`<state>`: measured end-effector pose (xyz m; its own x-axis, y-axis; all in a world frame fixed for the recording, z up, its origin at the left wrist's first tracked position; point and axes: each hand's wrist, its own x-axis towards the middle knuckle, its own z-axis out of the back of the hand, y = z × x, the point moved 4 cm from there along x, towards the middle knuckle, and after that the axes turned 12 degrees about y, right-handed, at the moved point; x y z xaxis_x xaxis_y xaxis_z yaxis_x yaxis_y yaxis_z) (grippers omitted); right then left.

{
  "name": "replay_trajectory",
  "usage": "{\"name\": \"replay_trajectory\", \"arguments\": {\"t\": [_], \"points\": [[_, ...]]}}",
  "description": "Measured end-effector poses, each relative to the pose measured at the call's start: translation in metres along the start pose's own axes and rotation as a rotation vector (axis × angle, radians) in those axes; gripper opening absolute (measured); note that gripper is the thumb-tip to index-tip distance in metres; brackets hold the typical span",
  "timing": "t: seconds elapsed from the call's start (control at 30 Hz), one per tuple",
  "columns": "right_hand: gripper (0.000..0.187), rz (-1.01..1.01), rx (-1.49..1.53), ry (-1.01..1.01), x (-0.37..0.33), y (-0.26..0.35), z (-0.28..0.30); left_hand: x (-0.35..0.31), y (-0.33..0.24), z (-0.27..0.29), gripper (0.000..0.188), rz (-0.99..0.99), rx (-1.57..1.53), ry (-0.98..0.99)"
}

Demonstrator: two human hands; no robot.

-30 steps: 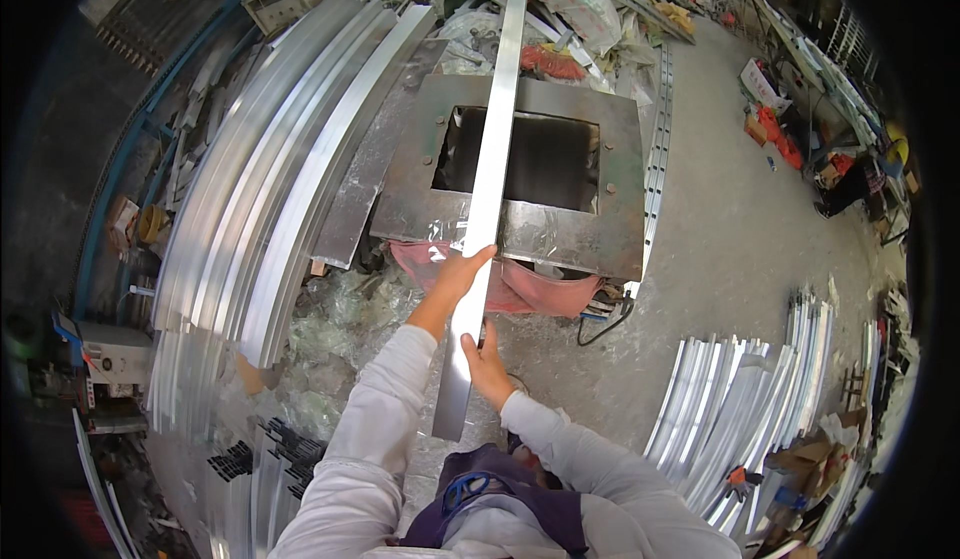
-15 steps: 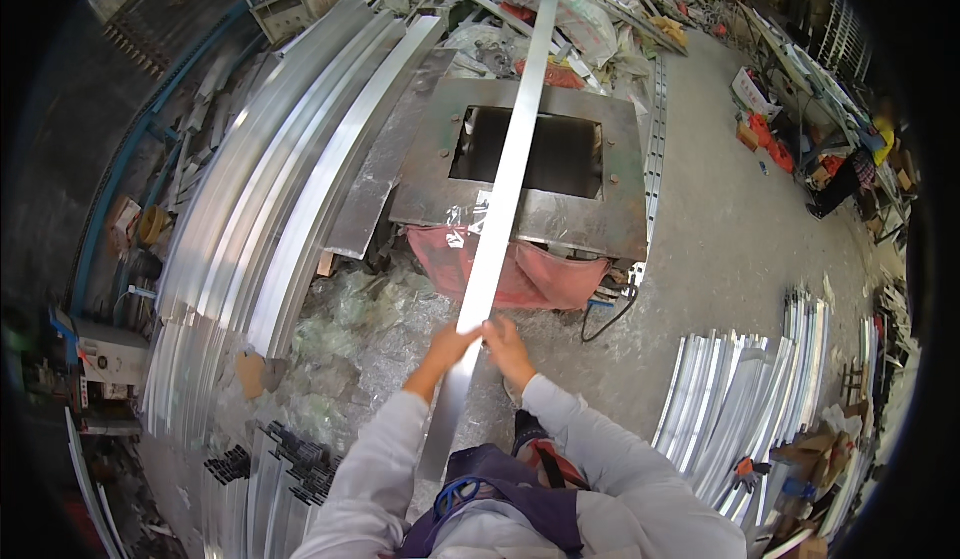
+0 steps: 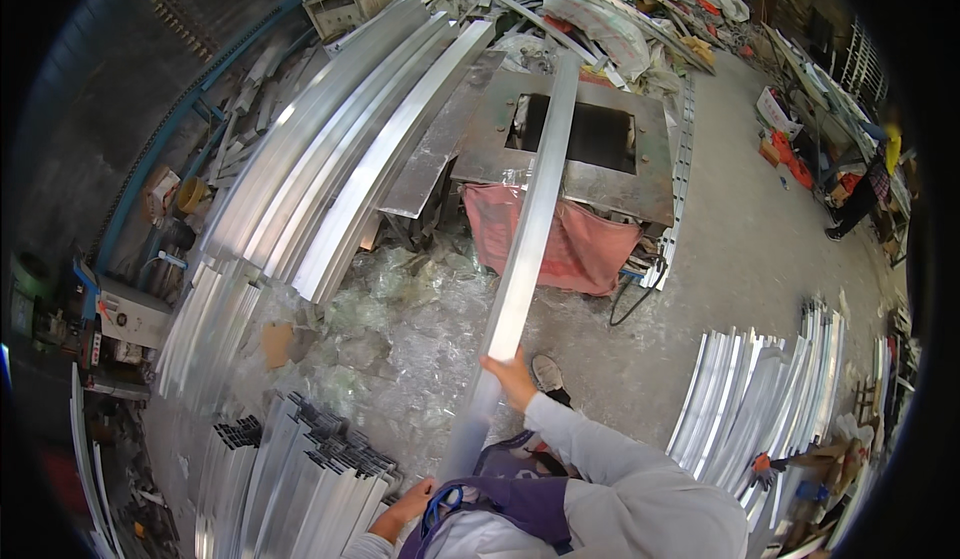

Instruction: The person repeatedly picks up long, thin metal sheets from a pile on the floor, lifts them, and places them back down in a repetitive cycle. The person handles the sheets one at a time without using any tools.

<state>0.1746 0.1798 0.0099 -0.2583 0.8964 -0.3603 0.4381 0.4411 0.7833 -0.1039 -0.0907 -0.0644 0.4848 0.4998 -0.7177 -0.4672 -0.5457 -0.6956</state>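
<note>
Far left of the grip, a pale machine box (image 3: pixel 135 314) bears markings too small to read. Nearer, long silvery strips (image 3: pixel 345 149) run away in a row, and a stack of dark-ended profiles (image 3: pixel 310 459) lies left of the left hand (image 3: pixel 408 504). That hand is partly hidden beside the purple apron (image 3: pixel 510 499); whether it is closed cannot be told. The 1 long metal bar (image 3: pixel 540 229) runs through the right hand (image 3: pixel 515 381), clamped on its right edge, its near end blurring by the apron, its far part crossing the steel-topped table (image 3: pixel 480 154) beyond the grip. Rightward, open floor (image 3: pixel 620 369) leaves room up to bright strips (image 3: pixel 735 389).
</note>
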Motion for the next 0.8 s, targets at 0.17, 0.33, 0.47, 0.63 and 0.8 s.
{"name": "replay_trajectory", "arguments": {"t": [0.17,0.33,0.47,0.63,0.8], "points": [[0.056,-0.095,0.334,0.282,-0.046,-0.014,0.005,0.007,-0.143,0.000,0.074,0.119,-0.656,0.019],[0.056,-0.028,0.295,0.218,-0.024,0.029,0.021,0.069,-0.251,0.007,0.080,0.120,-0.619,-0.083],[0.053,0.107,0.209,-0.028,0.020,0.067,0.041,0.124,-0.272,0.050,0.072,0.134,0.034,-0.279],[0.049,0.087,0.286,-0.067,0.091,0.090,0.092,0.167,-0.333,0.073,0.061,-0.316,0.252,-0.378],[0.064,0.087,0.269,-0.009,0.126,0.111,0.115,0.201,-0.360,0.088,0.069,-0.069,-0.328,-0.136]]}}
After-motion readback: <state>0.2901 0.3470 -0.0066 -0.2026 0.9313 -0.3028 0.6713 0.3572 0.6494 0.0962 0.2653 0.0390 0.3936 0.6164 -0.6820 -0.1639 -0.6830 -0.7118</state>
